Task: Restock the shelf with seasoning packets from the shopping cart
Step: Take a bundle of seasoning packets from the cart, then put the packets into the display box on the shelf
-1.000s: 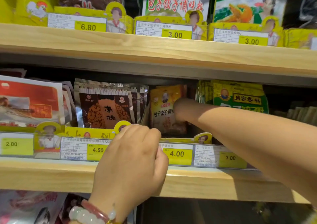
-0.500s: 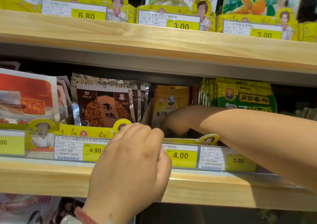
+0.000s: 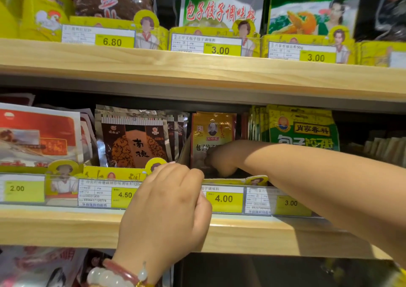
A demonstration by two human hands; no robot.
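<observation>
An orange-yellow seasoning packet [image 3: 212, 130] stands upright in the middle shelf's slot above the 4.00 price tag [image 3: 224, 198]. My right hand [image 3: 222, 160] reaches in from the right, its fingers curled around the packet's lower part. That hand covers the packet's bottom half. My left hand [image 3: 167, 207], with a bead bracelet at the wrist, grips the top of the yellow price rail [image 3: 105, 173] just left of this slot. The shopping cart is out of view.
Brown foil packets [image 3: 134, 141] fill the slot to the left, with red-and-white packets [image 3: 37, 137] beyond them. Green packets [image 3: 303, 128] stand to the right. The wooden upper shelf [image 3: 197, 71] hangs close above. More packets sit below the middle shelf board [image 3: 66, 227].
My right hand has slid from the packet's right edge down to its lower part. The packet now stands straighter. My left hand has stayed on the rail.
</observation>
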